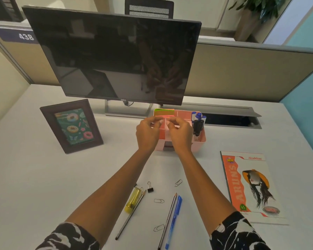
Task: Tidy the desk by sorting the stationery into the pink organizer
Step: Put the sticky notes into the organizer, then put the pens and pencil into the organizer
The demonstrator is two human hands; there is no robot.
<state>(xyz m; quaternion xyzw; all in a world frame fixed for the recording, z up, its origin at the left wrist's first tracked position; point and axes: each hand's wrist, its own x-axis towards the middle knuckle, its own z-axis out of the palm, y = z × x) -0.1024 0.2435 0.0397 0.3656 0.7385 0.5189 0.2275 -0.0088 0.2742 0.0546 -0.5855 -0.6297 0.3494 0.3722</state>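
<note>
Nearest on the worktop [43, 177] lie a blue pen [174, 221], two pencils [167, 221], a yellow highlighter [133, 200], paper clips [159, 201] and a binder clip [150, 187], all unsorted. Beyond them both hands, left [147, 131] and right [180, 133], are pinched on a thin pink strip [167, 116], perhaps sticky notes, over the pink organizer [201, 139] holding markers [198, 121]. A loose pinch could drop it into the wrong compartment or outside.

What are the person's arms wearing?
Both forearms are bare. Each sleeve is pushed up near the elbow and is black with white splashy streaks, like paint marks; the other sleeve matches. No watch, rings or gloves show on the left hand or right hand.
</note>
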